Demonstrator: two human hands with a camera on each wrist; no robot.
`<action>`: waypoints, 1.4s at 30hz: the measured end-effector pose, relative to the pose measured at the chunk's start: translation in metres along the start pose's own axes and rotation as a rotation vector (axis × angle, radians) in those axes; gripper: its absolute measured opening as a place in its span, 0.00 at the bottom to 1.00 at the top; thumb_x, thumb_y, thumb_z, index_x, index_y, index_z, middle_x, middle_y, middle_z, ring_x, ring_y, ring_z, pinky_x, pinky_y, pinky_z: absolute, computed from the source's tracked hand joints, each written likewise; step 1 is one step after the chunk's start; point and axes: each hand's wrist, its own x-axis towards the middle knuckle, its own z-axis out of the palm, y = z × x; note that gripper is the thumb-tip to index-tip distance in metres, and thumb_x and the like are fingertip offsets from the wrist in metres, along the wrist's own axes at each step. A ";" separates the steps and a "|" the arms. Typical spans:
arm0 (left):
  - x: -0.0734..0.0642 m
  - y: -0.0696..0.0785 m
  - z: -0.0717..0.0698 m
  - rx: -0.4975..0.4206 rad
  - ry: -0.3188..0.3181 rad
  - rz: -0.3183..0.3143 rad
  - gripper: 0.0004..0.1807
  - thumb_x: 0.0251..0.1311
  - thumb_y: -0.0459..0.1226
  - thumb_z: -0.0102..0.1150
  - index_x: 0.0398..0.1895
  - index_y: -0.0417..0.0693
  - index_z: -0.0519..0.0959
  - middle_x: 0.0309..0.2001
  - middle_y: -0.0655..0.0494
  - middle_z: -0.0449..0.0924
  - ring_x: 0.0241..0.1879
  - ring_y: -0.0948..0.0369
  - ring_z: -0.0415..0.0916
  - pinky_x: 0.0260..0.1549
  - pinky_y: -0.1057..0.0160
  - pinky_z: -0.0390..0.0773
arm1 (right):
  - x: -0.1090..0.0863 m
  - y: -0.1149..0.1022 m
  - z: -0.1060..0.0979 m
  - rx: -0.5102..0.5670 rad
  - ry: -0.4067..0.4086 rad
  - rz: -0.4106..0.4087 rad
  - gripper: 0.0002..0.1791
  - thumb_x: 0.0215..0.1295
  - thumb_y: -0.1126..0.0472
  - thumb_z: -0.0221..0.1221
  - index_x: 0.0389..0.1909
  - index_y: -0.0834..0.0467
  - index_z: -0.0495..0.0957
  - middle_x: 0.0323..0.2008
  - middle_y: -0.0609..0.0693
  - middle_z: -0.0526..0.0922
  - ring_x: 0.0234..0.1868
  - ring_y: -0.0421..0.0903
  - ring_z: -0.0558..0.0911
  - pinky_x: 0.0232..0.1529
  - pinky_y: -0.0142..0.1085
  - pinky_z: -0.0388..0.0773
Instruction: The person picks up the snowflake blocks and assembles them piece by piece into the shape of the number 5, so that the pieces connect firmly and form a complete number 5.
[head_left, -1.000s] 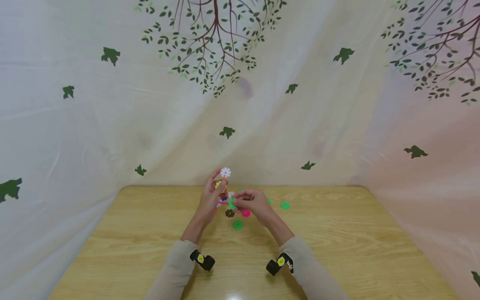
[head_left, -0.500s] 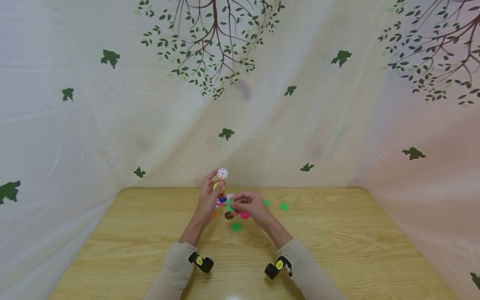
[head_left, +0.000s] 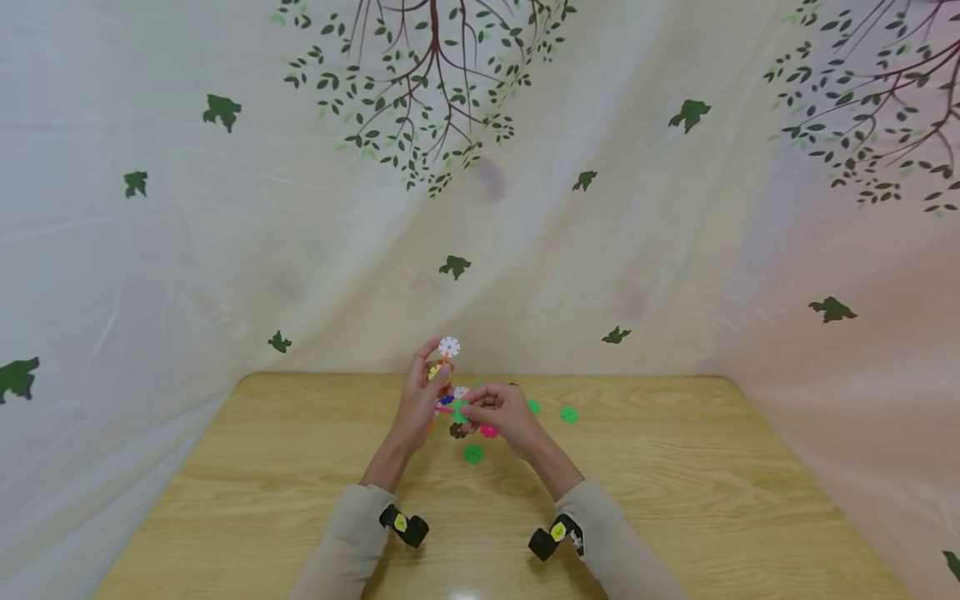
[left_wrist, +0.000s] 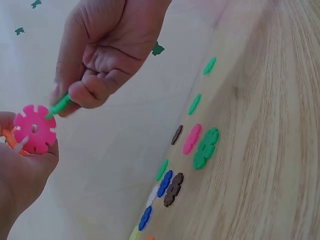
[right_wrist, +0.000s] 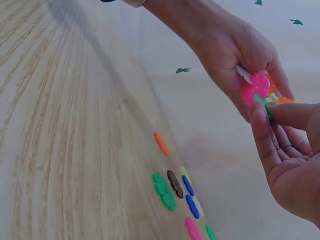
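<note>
My left hand [head_left: 414, 408] holds a cluster of joined notched plastic discs above the table. A white disc [head_left: 449, 347] stands at its top, with a yellow disc [head_left: 435, 372] and orange pieces below. On the near side a pink disc [left_wrist: 35, 129] faces out of the cluster. My right hand [head_left: 506, 412] pinches a green disc [left_wrist: 61, 106] between thumb and fingertips. The green disc's edge meets the pink disc's rim, at one of its notches in the left wrist view. Part of the cluster is hidden inside the left palm.
Loose discs lie on the wooden table [head_left: 660, 500] below the hands: a green one [head_left: 473, 454], a brown one [head_left: 457, 431], a pink one [head_left: 489, 431] and several more. Another green disc [head_left: 569, 415] sits farther right. A patterned cloth [head_left: 360, 275] hangs behind the table's far edge.
Both hands stay close together with the cluster and green disc between them. The cluster's white top disc shifts slightly; the loose discs stay where they lay.
</note>
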 end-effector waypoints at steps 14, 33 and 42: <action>0.002 0.003 -0.001 0.015 -0.015 -0.012 0.29 0.79 0.40 0.47 0.79 0.54 0.56 0.57 0.42 0.68 0.34 0.63 0.71 0.36 0.69 0.77 | 0.000 -0.005 -0.003 -0.032 0.009 0.025 0.11 0.68 0.69 0.62 0.47 0.73 0.78 0.29 0.44 0.87 0.30 0.43 0.87 0.39 0.41 0.87; 0.003 0.004 0.001 -0.045 -0.014 0.007 0.28 0.79 0.36 0.46 0.78 0.51 0.56 0.51 0.51 0.69 0.32 0.66 0.68 0.33 0.73 0.73 | 0.002 -0.008 -0.001 -0.002 0.017 0.031 0.13 0.67 0.70 0.63 0.46 0.76 0.77 0.29 0.44 0.87 0.28 0.41 0.87 0.36 0.35 0.86; 0.003 0.000 0.001 -0.054 -0.017 0.006 0.28 0.79 0.35 0.45 0.79 0.47 0.55 0.51 0.51 0.68 0.33 0.66 0.69 0.34 0.73 0.73 | 0.000 -0.009 -0.001 -0.003 0.007 0.013 0.12 0.67 0.72 0.62 0.46 0.77 0.77 0.28 0.44 0.87 0.27 0.39 0.86 0.34 0.32 0.85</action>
